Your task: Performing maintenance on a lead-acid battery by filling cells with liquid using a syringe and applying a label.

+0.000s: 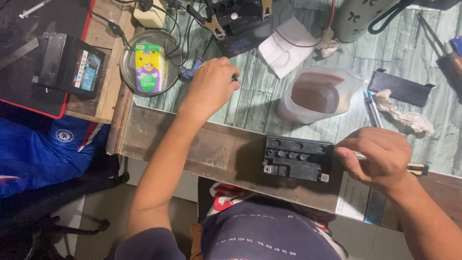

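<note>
Here, a yellow-green carton (148,67) stands in a glass bowl (126,67) beside the left hand (211,86).

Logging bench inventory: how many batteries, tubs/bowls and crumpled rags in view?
Batteries: 3, by the right hand, top centre, on the left board
Tubs/bowls: 2, clear tub, glass bowl
Rags: 2, right, top
Total: 7
</note>
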